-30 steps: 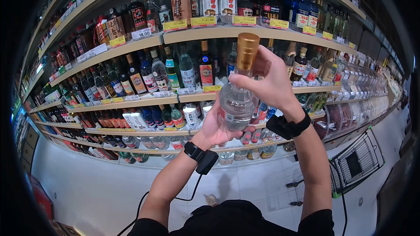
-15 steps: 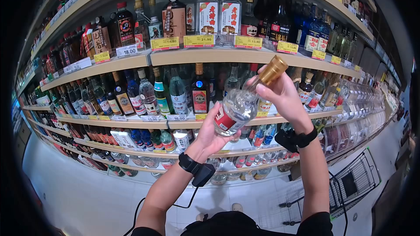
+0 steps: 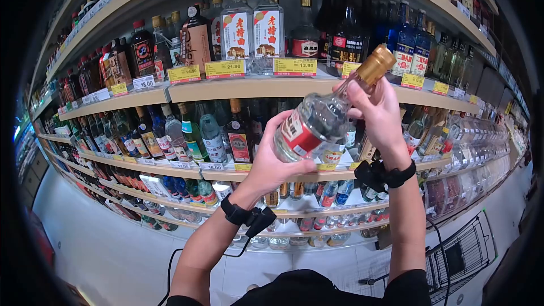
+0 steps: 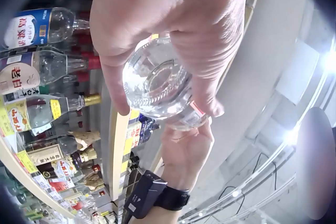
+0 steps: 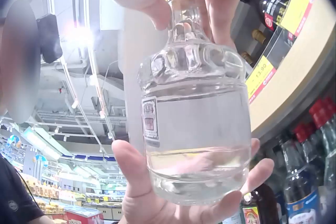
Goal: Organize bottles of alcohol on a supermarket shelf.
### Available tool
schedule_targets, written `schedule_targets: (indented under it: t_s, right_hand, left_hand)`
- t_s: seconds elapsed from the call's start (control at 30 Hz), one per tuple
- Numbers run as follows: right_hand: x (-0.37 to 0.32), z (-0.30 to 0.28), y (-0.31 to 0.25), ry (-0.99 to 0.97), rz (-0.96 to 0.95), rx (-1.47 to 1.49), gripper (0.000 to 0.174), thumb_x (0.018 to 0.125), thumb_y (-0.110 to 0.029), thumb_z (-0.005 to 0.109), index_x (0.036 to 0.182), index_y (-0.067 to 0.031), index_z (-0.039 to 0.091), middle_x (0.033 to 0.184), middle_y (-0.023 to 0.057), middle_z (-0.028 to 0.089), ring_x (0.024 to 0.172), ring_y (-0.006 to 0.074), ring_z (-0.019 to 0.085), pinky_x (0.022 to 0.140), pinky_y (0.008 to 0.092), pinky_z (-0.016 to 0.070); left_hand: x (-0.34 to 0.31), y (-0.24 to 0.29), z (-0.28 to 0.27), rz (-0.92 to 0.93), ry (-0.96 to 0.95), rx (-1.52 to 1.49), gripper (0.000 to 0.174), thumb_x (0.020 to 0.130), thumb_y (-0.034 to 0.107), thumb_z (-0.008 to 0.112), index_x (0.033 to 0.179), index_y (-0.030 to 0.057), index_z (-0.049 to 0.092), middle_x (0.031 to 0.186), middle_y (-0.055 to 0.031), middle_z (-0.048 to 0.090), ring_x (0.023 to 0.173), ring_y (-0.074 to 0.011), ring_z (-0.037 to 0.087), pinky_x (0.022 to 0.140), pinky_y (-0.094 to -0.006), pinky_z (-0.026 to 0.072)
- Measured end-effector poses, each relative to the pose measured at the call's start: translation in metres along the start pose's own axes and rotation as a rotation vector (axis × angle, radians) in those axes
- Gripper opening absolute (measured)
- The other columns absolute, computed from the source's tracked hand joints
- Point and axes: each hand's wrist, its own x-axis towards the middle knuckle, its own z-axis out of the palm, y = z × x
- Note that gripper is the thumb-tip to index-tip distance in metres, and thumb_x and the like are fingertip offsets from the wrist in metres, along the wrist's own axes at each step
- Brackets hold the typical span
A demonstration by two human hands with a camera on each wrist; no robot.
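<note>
A clear glass bottle with a red and white label and a gold cap is tilted, cap up to the right. My left hand grips its base, thumb along the lower side. Around the neck, just below the cap, curl the fingers of my right hand. The left wrist view shows the round bottom of the bottle between the left thumb and fingers. In the right wrist view the bottle holds clear liquid, with the left fingers under its base.
Shelves of bottles with price tags stand in front, curving away to both sides. Clear bins are at the right. A shopping cart stands on the floor at the lower right.
The bottle has tilted further to the right and its label has turned into view. Both hands have kept hold of it, and the left thumb has shifted to its lower side. The shelves appear closer.
</note>
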Motion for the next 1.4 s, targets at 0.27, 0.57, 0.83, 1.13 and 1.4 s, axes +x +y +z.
schedule_targets:
  t_s: [0.27, 0.57, 0.83, 1.13, 1.4]
  right_hand:
    - [0.021, -0.016, -0.021, 0.019, 0.153, -0.131, 0.041, 0.099, -0.031, 0.069, 0.124, -0.0030, 0.052, 0.100, 0.0044, 0.067, 0.086, 0.0091, 0.064, 0.072, 0.0224, 0.0535]
    - [0.029, -0.001, -0.059, -0.013, 0.001, -0.336, 0.045, 0.094, -0.030, 0.075, 0.119, 0.0001, 0.054, 0.101, 0.0056, 0.066, 0.084, 0.0097, 0.062, 0.066, 0.0270, 0.0541]
    - [0.045, 0.012, -0.087, -0.088, -0.066, -0.482, 0.059, 0.087, -0.031, 0.081, 0.130, -0.0007, 0.054, 0.115, 0.0139, 0.067, 0.103, 0.0176, 0.066, 0.082, 0.0340, 0.0571]
    - [0.070, 0.001, -0.117, 0.120, -0.295, -0.713, 0.051, 0.091, -0.033, 0.076, 0.125, 0.0002, 0.057, 0.114, 0.0106, 0.071, 0.100, 0.0155, 0.067, 0.084, 0.0318, 0.0561]
    - [0.097, -0.027, -0.115, 0.105, -0.552, -0.711, 0.048, 0.096, -0.032, 0.073, 0.132, -0.0052, 0.055, 0.119, 0.0066, 0.072, 0.111, 0.0140, 0.065, 0.092, 0.0310, 0.0523]
  left_hand:
    - [0.015, -0.014, 0.039, 0.346, 0.294, 0.315, 0.095, 0.069, 0.009, 0.094, 0.141, 0.0036, 0.032, 0.136, -0.0131, 0.047, 0.126, -0.0214, 0.054, 0.108, -0.0375, 0.0483]
    - [0.021, -0.013, 0.026, 0.575, 0.188, 0.585, 0.109, 0.067, 0.019, 0.096, 0.147, 0.0036, 0.023, 0.142, -0.0160, 0.033, 0.135, -0.0270, 0.042, 0.113, -0.0395, 0.0389]
    - [0.053, 0.008, 0.022, 0.613, 0.213, 0.606, 0.106, 0.067, 0.015, 0.095, 0.151, 0.0004, 0.031, 0.143, -0.0188, 0.048, 0.129, -0.0269, 0.055, 0.108, -0.0389, 0.0467]
    - [0.080, 0.025, -0.013, 0.748, 0.340, 0.888, 0.089, 0.080, 0.031, 0.086, 0.149, 0.0038, 0.036, 0.144, -0.0203, 0.045, 0.134, -0.0358, 0.047, 0.113, -0.0453, 0.0389]
    - [0.078, -0.012, -0.059, 0.685, 0.359, 1.327, 0.050, 0.081, 0.012, 0.072, 0.129, 0.0021, 0.060, 0.126, -0.0168, 0.055, 0.123, -0.0379, 0.050, 0.115, -0.0538, 0.0345]
